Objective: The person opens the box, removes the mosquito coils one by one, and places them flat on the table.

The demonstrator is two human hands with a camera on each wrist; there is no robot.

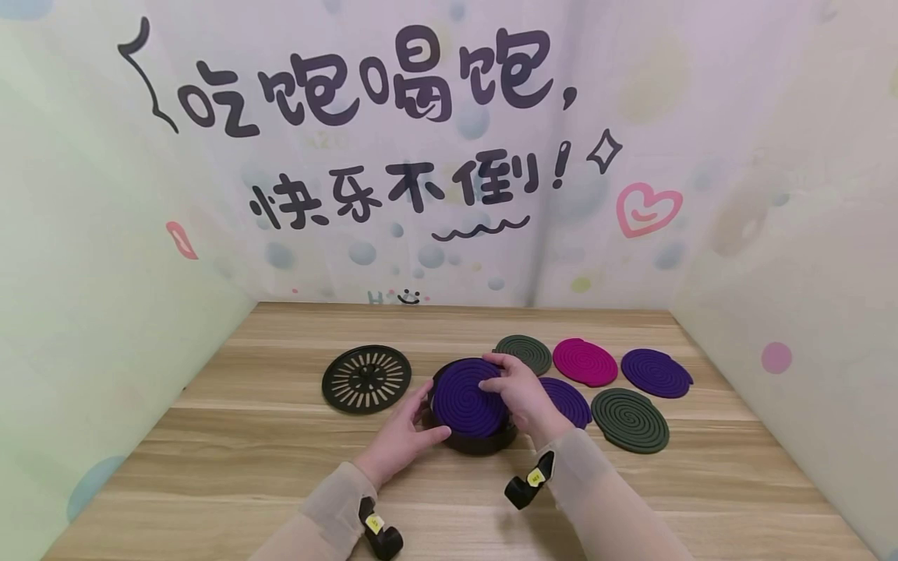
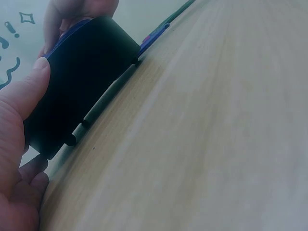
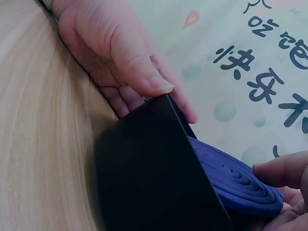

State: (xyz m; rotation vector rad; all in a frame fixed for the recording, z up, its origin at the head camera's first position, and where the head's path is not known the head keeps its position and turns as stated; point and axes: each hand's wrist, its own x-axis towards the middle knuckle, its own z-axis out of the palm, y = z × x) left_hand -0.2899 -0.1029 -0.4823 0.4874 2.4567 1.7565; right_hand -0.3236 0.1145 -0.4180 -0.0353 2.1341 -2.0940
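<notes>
The right hand (image 1: 521,393) pinches the right edge of a purple mosquito coil (image 1: 466,397), which lies tilted at the mouth of a round black holder (image 1: 480,445), partly above its rim. The left hand (image 1: 400,438) curves around the holder's left wall, thumb on the near side. On the wood-grain table (image 1: 210,475), two green coils (image 1: 630,421), a magenta coil (image 1: 585,362) and two further purple coils (image 1: 656,372) lie rightward; a slotted black lid (image 1: 367,379) lies leftward.

Visible count: three purple coils (image 1: 468,399), two dark green coils (image 1: 630,421), one magenta coil (image 1: 585,362), one round black container (image 1: 480,445), one slotted black disc (image 1: 367,378), one counter (image 1: 224,444).
</notes>
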